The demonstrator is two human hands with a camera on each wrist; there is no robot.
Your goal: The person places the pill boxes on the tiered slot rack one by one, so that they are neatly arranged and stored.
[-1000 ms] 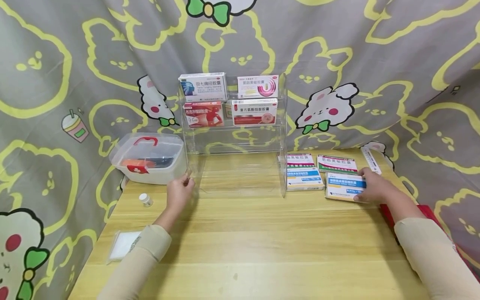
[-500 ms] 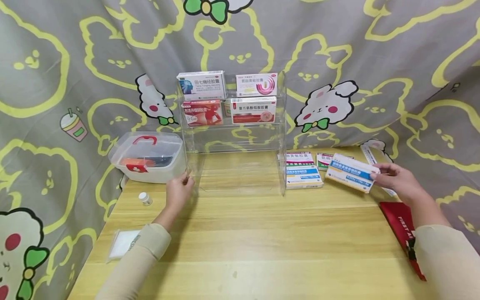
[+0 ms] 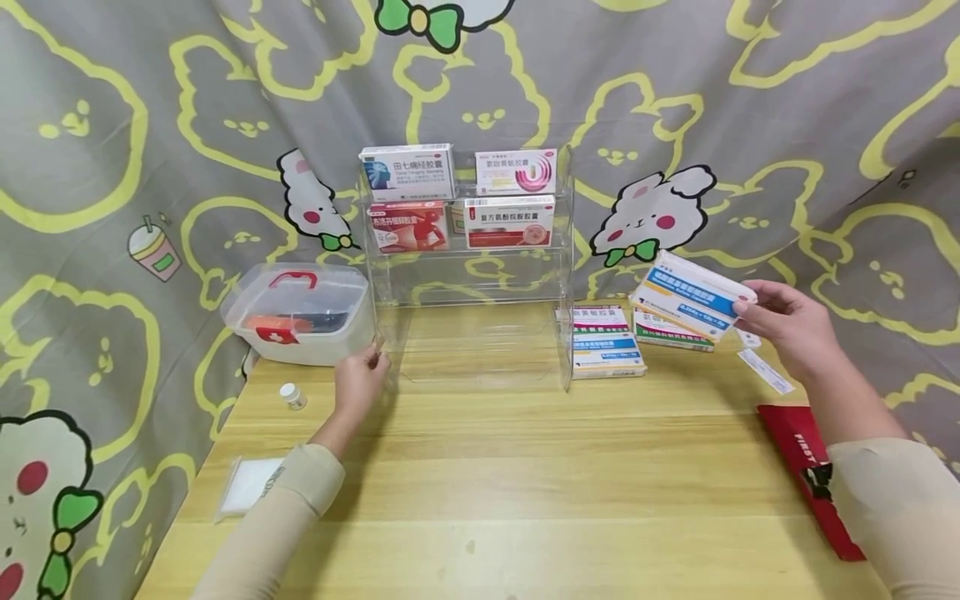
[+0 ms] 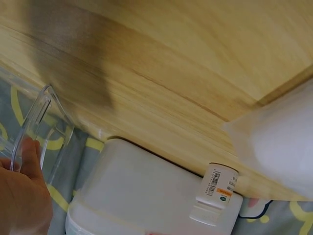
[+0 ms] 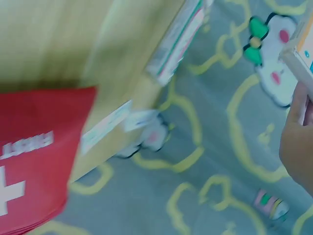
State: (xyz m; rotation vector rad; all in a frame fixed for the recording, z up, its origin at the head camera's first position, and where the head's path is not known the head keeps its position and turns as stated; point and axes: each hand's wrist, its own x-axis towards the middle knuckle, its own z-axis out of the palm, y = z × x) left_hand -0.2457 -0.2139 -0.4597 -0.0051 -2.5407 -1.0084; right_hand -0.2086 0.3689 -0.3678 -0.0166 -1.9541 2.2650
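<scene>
Well, a white and blue box (image 3: 690, 298) was up in the air, over the right side of the table (image 3: 480, 508). It tipped down toward its right end, where the right hand (image 3: 795, 325) pinched it between thumb and fingers. Below it on the table lay a box with a green band (image 3: 675, 335), partly hidden. To the left of that one was another blue box (image 3: 606, 354), with a pink box (image 3: 598, 319) just behind it. The left hand (image 3: 360, 383) pinched the left side of a clear rack (image 3: 480, 302). Two boxes sat in the rack's top row and two in the row below. Left of the rack stood a see-through tub (image 3: 315, 342) with a red handle. A little white bottle (image 3: 292, 396) stood near it, and a white packet (image 3: 247, 487) lay closer in. On the far right were a white strip (image 3: 765, 371) and a red bag (image 3: 802, 475).
</scene>
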